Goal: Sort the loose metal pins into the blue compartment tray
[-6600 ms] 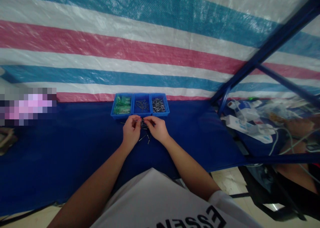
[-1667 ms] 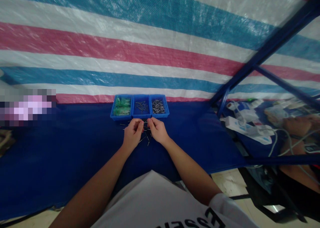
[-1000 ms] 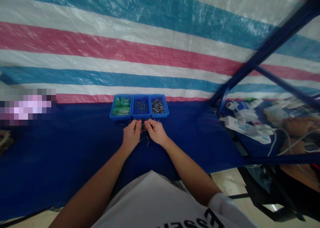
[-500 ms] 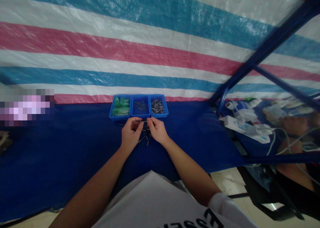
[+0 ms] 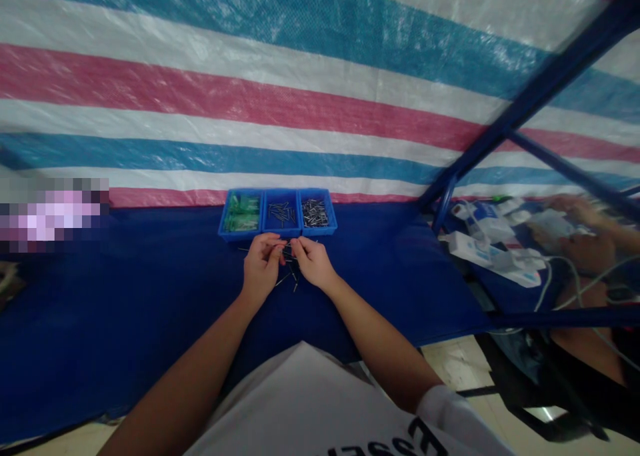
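You are working with both hands low over the blue tarpaulin table cover (image 5: 150,323), directly in front of a three-compartment blue plastic tray (image 5: 277,235). Your left hand (image 5: 261,269) is closing its thumb and fingertips into a tight pinch, and your right hand (image 5: 313,264) is doing the same, with the two pinches almost touching above a small scatter of loose metal pins (image 5: 286,279). Neither hand is open, but the view is too small to confirm whether either pinch is gripping a pin. The loose metal pins are lying crossed on the cover, just below the tray's front wall and partly beneath your fingers. In the tray, the left compartment is holding green parts (image 5: 243,213), the middle compartment thin metal pins (image 5: 281,211), and the right compartment shorter metal pieces (image 5: 315,213). For clean handling, you are best served by keeping contact at the fingertips only, taking each pin by its shaft, and working it free of its crossed neighbours without dragging them across the cover. You are also keeping your wrists low, which favours steady control of pieces this thin. Well off to the right, a co-worker's hand (image 5: 585,251) is resting near a white power strip (image 5: 475,251), apart from your work area.
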Action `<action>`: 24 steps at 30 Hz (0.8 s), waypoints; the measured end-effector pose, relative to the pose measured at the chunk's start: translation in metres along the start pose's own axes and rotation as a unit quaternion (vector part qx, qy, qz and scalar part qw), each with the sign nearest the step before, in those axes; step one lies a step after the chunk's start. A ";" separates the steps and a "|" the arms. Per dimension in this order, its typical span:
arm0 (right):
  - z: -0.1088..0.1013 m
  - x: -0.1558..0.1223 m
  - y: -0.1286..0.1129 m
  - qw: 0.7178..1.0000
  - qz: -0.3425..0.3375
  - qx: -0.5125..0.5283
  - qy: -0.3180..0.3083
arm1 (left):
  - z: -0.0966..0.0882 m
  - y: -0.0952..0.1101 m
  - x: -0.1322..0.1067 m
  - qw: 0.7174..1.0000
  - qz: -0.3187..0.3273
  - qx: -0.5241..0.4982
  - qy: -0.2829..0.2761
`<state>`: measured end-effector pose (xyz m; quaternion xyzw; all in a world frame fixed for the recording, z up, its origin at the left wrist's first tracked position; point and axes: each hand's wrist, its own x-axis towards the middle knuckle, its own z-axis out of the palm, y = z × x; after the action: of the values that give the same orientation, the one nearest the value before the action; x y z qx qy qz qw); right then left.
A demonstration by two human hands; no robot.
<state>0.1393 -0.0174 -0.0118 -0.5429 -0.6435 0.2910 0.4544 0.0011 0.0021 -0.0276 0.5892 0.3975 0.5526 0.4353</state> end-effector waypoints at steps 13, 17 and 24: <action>-0.002 -0.001 -0.003 1.000 -0.001 -0.018 -0.008 | 0.000 -0.003 0.001 1.000 -0.009 -0.009 -0.020; -0.001 -0.001 -0.002 1.000 0.001 -0.020 -0.009 | 0.000 -0.002 0.000 1.000 -0.015 -0.006 -0.022; 0.000 0.000 0.000 1.000 -0.009 -0.024 -0.014 | 0.000 0.000 -0.002 0.999 -0.013 0.011 -0.029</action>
<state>0.1397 -0.0178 -0.0118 -0.5440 -0.6613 0.2786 0.4348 0.0008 0.0001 -0.0279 0.6045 0.3987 0.5249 0.4472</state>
